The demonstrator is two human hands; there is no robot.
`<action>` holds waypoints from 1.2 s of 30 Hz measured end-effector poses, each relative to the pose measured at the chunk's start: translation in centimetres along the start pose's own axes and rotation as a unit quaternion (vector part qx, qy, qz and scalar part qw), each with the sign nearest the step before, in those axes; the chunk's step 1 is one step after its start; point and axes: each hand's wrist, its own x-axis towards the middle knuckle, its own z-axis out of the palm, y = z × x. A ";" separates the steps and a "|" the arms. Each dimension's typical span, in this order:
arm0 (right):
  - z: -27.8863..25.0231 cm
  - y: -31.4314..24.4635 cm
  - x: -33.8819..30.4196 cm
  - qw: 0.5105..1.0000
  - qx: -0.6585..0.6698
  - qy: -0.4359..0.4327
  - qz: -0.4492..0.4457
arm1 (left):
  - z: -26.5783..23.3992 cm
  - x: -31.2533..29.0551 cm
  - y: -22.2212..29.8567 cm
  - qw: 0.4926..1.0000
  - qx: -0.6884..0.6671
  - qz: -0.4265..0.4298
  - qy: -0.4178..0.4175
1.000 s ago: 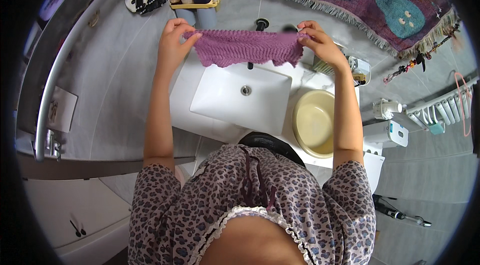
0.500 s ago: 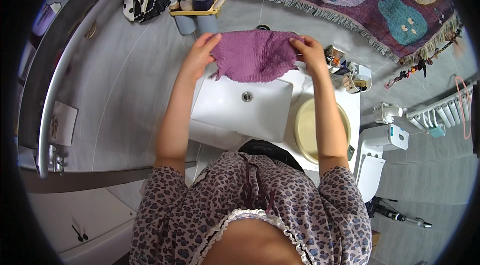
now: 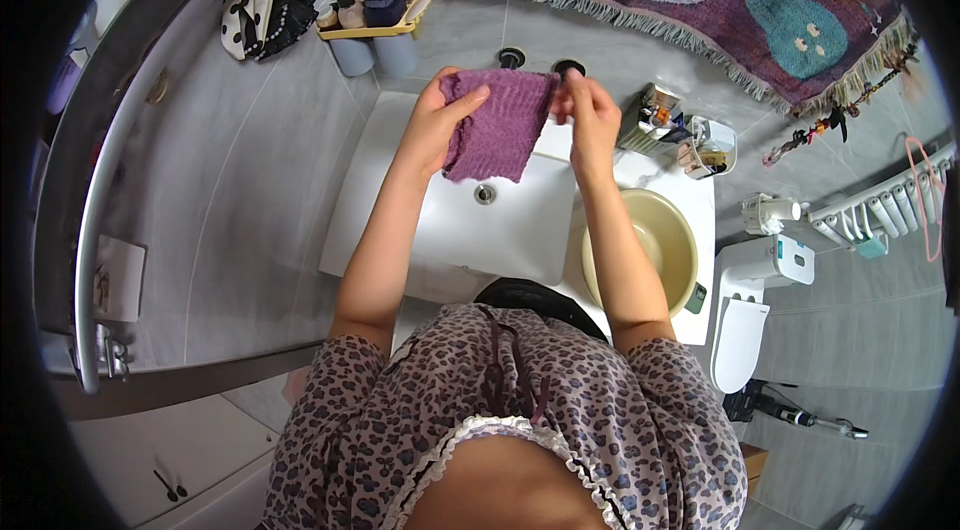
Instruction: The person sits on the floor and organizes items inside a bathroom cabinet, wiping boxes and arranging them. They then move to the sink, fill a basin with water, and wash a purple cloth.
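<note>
A purple knitted-looking cloth (image 3: 503, 125) hangs folded above the white sink (image 3: 500, 235). My left hand (image 3: 440, 125) is closed on the cloth's left side, with the thumb laid across its front. At the cloth's upper right edge is my right hand (image 3: 590, 120), its fingertips smeared by motion. Whether those fingertips pinch the edge or sit just beside it, I cannot tell. Below the cloth, the round metal drain (image 3: 485, 195) shows in the basin.
A cream basin (image 3: 680, 240) stands on the counter right of the sink, partly behind my right forearm. Black fittings (image 3: 512, 59) stick out from the wall. Behind the sink are a yellow-topped bottle rack (image 3: 375, 31) and a clear container (image 3: 710, 145). A toilet (image 3: 742, 335) is farther right.
The cloth was stretched wide between both hands; now it is narrower, folded over toward the left. My right hand has moved inward, and my left thumb lies over the cloth's front.
</note>
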 end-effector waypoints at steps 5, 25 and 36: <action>-1.1 6.6 -3.1 0.950 0.220 -0.137 0.173 | 0.6 -0.4 0.9 0.992 -0.118 -0.030 0.036; -2.1 5.2 -4.0 0.923 0.295 -0.046 0.242 | -5.9 -6.0 -6.5 0.948 -0.203 -0.244 -0.010; -0.5 -0.4 -4.0 0.945 -0.216 -0.206 -0.136 | -1.3 -4.7 -4.0 0.978 0.087 -0.188 -0.021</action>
